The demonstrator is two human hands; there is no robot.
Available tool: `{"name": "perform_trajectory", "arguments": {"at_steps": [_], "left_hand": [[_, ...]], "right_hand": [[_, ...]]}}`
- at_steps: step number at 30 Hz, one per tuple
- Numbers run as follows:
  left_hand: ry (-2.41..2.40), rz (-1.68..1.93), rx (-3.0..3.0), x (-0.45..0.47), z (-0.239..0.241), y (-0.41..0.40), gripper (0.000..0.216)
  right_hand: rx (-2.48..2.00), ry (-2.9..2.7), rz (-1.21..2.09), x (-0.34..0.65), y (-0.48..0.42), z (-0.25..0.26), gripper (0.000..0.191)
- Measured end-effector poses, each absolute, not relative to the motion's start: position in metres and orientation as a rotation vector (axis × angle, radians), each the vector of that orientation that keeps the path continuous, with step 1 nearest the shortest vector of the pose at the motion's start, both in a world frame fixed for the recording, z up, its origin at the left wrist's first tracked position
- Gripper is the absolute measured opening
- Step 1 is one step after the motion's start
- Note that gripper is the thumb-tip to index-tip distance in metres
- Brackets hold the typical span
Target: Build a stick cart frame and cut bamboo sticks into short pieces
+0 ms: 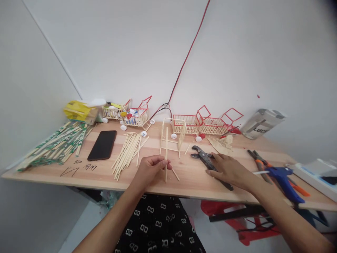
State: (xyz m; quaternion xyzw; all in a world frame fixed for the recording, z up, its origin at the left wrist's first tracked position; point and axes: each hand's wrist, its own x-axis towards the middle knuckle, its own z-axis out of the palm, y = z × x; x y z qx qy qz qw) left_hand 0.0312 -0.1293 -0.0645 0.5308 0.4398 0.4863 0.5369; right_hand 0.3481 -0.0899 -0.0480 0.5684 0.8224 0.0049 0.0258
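My left hand [154,168] pinches a thin wooden stick [166,151], held upright near the table's front edge. Just behind it stands a bare stick frame [172,124], and a short stick piece [175,174] lies beside my fingers. My right hand [229,168] rests over a pair of black cutters [205,158], fingers stretched out across the handles; the jaws point away to the left. A loose pile of wooden sticks [127,153] lies left of my left hand.
Small stick carts with red rims [185,120] stand along the wall, some filled. Wrapped chopsticks [58,144] and a phone [102,145] lie left. To the right are a blue glue gun [281,177], orange-handled pliers [259,161], a power strip [314,179] and a tin [260,123].
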Motion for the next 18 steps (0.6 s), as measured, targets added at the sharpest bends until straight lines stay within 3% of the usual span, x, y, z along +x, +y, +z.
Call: {"name": "perform_trajectory", "arguments": {"at_steps": [6,10,14,18], "left_hand": [[1.042,1.140,1.328,0.031,-0.064,-0.131,0.025],[1.056,1.147,1.324,0.030,-0.065,-0.130,0.025],[1.040,1.146,1.316,0.030,-0.064,-0.131,0.028],[0.983,1.118,1.202,0.036,-0.052,-0.139,0.025]], "right_hand": [[1.826,2.498,0.174,0.355,-0.092,-0.043,0.061],[1.939,2.577,0.002,0.357,-0.098,-0.026,0.064],[2.142,2.621,-0.489,0.357,-0.116,-0.009,0.061],[2.232,2.535,-1.400,0.349,-0.156,-0.020,0.058]]}}
